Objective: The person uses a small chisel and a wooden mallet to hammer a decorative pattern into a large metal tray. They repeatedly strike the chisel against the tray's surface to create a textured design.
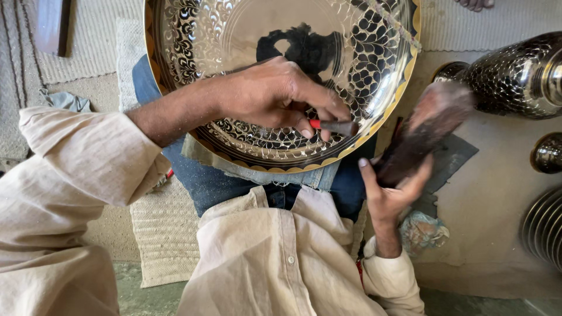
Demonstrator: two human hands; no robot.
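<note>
Now the left hand [275, 96] pinches a chisel [335, 126] near the engraved brass tray's [374, 64] front rim; the right hand [389, 190] grips a wooden mallet [424, 131].

I count one big engraved brass plate [281, 76] on the lap. I see two hands: one left hand [275, 96] and one right hand [389, 190]. There is one thin chisel [335, 126] and one dark wooden mallet [424, 131]. At the right edge I count one patterned vase [515, 76], one small round metal vessel [548, 153] and one ribbed metal piece [544, 225]. One crumpled cloth [424, 231] lies on the floor.
</note>
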